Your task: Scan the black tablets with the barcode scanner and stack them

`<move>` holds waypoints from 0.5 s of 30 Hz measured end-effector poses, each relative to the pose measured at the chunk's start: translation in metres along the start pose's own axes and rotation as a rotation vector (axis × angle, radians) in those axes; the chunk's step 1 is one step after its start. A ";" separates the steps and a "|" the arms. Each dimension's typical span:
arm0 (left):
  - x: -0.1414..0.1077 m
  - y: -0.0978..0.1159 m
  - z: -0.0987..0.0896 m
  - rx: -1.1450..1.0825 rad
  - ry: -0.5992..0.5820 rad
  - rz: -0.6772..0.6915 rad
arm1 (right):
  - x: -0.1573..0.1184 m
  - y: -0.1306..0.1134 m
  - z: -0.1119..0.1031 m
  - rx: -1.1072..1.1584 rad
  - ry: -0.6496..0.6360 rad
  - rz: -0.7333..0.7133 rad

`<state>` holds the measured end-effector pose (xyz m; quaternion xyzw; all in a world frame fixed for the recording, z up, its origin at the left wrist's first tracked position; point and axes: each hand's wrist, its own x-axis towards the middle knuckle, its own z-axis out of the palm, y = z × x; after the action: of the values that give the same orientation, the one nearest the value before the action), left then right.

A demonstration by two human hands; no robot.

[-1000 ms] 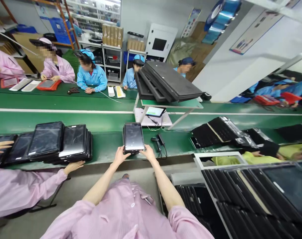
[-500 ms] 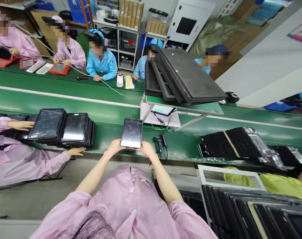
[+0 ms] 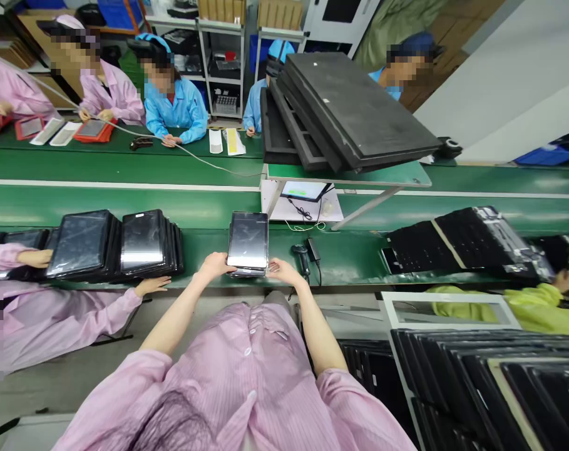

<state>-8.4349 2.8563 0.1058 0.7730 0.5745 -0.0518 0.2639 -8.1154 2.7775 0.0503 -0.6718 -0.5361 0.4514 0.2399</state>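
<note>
A tablet (image 3: 248,238) with a dark, glossy screen lies face up near the front edge of the green workbench, with the edge of something like another tablet showing under it. My left hand (image 3: 215,265) grips its lower left corner. At the lower right corner, the fingers of my right hand (image 3: 284,272) are closed against the edge. To the right of it lie a black handheld scanner (image 3: 302,259) and a black power adapter (image 3: 313,249) with a cable. Whatever the fingertips do beneath the tablet is hidden.
Stacked tablets (image 3: 143,241) stand at left, beside a co-worker's hand (image 3: 153,285). Black foam trays (image 3: 354,106) top a raised stand (image 3: 387,175) over a screen (image 3: 305,190). Black panels (image 3: 425,247) lie at right. A rack of black panels (image 3: 481,363) is at lower right.
The view has tilted and shifted. My hands stay at the tablet's lower corners, and the right hand's fingers have moved slightly. The co-worker's hand at left remains by the stacks.
</note>
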 end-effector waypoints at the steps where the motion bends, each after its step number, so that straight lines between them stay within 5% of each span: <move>1: 0.001 -0.004 0.003 -0.036 0.009 -0.001 | 0.002 0.009 -0.007 0.005 0.052 0.044; 4: 0.008 -0.012 0.015 -0.236 0.071 0.008 | 0.013 0.038 -0.034 -0.025 0.330 0.248; 7: 0.019 -0.010 0.032 -0.499 0.191 -0.133 | 0.025 0.063 -0.057 -0.076 0.512 0.477; 10: 0.027 -0.002 0.055 -0.681 0.337 -0.294 | 0.032 0.083 -0.067 -0.081 0.491 0.626; 15: 0.028 0.008 0.085 -0.836 0.498 -0.284 | 0.041 0.099 -0.066 -0.085 0.359 0.601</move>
<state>-8.3994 2.8391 0.0251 0.5045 0.6910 0.3332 0.3961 -8.0080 2.7959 -0.0120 -0.8775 -0.2820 0.3540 0.1585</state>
